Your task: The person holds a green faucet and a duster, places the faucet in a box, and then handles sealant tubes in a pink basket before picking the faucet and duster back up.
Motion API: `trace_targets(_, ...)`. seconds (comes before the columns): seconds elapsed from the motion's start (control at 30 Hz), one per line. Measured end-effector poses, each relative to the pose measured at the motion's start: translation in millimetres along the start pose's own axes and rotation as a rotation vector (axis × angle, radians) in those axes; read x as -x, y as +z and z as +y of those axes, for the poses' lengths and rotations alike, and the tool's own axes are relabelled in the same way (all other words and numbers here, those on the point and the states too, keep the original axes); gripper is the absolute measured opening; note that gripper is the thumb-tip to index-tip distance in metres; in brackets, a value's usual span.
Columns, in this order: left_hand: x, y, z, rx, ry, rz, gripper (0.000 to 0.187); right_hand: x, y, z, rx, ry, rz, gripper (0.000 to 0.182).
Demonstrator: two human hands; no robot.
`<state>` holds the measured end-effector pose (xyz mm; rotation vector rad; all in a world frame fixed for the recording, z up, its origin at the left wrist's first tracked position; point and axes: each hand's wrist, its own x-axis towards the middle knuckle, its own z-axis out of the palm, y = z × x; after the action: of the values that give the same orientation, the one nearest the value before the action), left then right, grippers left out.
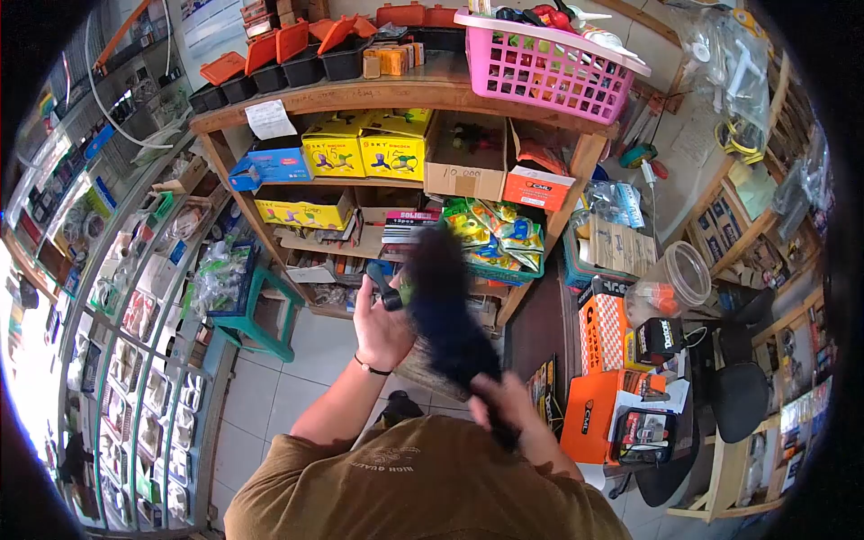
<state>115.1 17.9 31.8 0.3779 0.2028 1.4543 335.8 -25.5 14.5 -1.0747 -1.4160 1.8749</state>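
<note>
My right hand is closed round the handle of a dark blue-black fluffy duster. The duster's head slants up and left across the middle of the view, blurred at its tip and overlapping the shelves behind. To its left, my left hand is raised palm up, fingers curled round a small dark grey plastic piece with a narrow stem and a rounded black end. The exact kind of this piece cannot be made out. The duster's fibres pass close beside the left fingers and hide part of them.
Ahead stands a wooden shelf with yellow boxes, a teal basket of packets and a pink basket on top. A glass display case and a green stool are left. Orange boxes and a clear jar stand right.
</note>
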Motion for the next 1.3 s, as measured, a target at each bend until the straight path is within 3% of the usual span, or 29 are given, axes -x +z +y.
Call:
trace_targets(0.03,0.6,-6.6,-0.9,0.010,0.029,0.039,0.069,2.9,-9.4,-10.8,-0.239,0.098,0.095,0.025)
trace_targets(0.1,-0.3,-7.8,-2.0,-0.050,0.045,0.026,0.070,-1.9,-18.6,-0.5,-0.425,-0.097,0.032,0.025)
trace_targets(0.17,-3.6,-4.5,-2.3,-0.061,0.032,0.041,0.070,1.2,0.1,-4.2,0.075,0.211,0.192,0.029)
trace_targets(0.2,-5.0,-3.0,-4.7,-0.072,0.011,0.053,0.070,-5.2,0.6,20.2,0.220,-0.018,-0.064,0.033)
trace_targets(0.23,-7.4,-24.9,-18.1,0.068,0.110,-0.181,0.064,-13.6,23.0,43.0,0.325,-0.489,0.044,0.032)
trace_targets(0.3,-9.3,-18.0,-16.4,-0.001,0.099,-0.204,0.062,-5.9,18.8,24.2,0.122,-0.264,-0.059,0.034)
trace_targets(0.37,-4.8,-10.6,-6.4,0.127,-0.026,0.069,0.062,-3.2,8.3,-6.9,-0.140,0.422,0.093,0.047)
trace_targets(0.43,-5.7,-6.7,-9.3,0.139,-0.027,0.042,0.062,-1.4,2.5,7.3,-0.054,0.352,0.005,0.045)
trace_targets(0.5,-10.9,-19.2,-17.6,-0.131,0.085,-0.042,0.061,5.4,24.0,10.5,0.183,-0.090,-0.129,0.027)
trace_targets(0.53,-14.9,-26.9,-22.6,-0.166,0.103,0.047,0.062,-9.7,30.9,28.3,0.405,-0.692,0.088,0.027)
trace_targets(0.57,-11.7,-20.2,-18.9,-0.171,0.097,0.049,0.062,-7.0,27.3,18.9,0.399,-0.691,0.092,0.027)
trace_targets(0.63,-1.5,-1.4,-8.9,0.136,-0.072,-0.011,0.062,1.9,10.7,-8.7,-0.161,0.444,0.000,0.051)
trace_targets(0.7,-2.6,-10.0,-12.5,0.130,-0.062,0.034,0.063,-3.2,10.1,20.6,-0.131,0.403,-0.047,0.054)
trace_targets(0.77,-8.6,-18.0,-20.5,-0.310,0.087,0.047,0.065,-9.0,31.9,46.0,0.333,-0.525,0.028,0.029)
trace_targets(0.8,-6.1,-15.2,-21.8,-0.282,0.098,0.100,0.069,-10.0,33.2,40.3,0.417,-0.659,0.094,0.027)
trace_targets(0.83,-2.0,-11.5,-17.4,-0.284,0.097,0.100,0.069,-7.1,26.9,29.2,0.414,-0.659,0.095,0.027)
trace_targets(0.9,5.2,-5.5,-6.5,0.045,-0.033,0.076,0.067,4.0,7.6,-3.6,-0.139,0.367,0.051,0.051)
trace_targets(0.97,5.0,-12.1,-8.0,0.089,0.008,0.047,0.069,5.4,5.5,11.4,-0.123,0.333,0.050,0.053)
trace_targets(1.03,4.3,-22.7,-8.6,-0.056,0.086,-0.075,0.070,13.1,24.3,12.6,0.278,-0.202,-0.131,0.046)
trace_targets(1.07,0.1,-25.1,-15.5,-0.318,0.149,0.036,0.067,12.6,28.2,18.8,0.479,-0.514,-0.149,0.043)
trace_targets(1.1,-10.9,-31.4,-9.0,0.081,0.052,-0.284,0.066,12.1,23.8,17.2,0.480,-0.517,-0.143,0.043)
trace_targets(1.17,6.0,-5.2,-6.5,-0.046,0.064,-0.031,0.068,10.3,7.2,5.6,0.217,0.019,-0.112,0.042)
trace_targets(1.2,8.7,5.2,-7.1,0.128,0.002,0.027,0.069,10.7,0.6,-11.8,0.045,0.325,-0.036,0.038)
trace_targets(1.23,1.3,-42.8,-7.6,0.345,-0.062,-0.291,0.069,5.5,-8.4,8.0,-0.063,0.150,-0.009,0.041)
trace_targets(1.3,5.0,-13.7,-8.6,0.132,0.004,0.113,0.070,14.6,12.7,-5.4,0.236,0.047,-0.060,0.049)
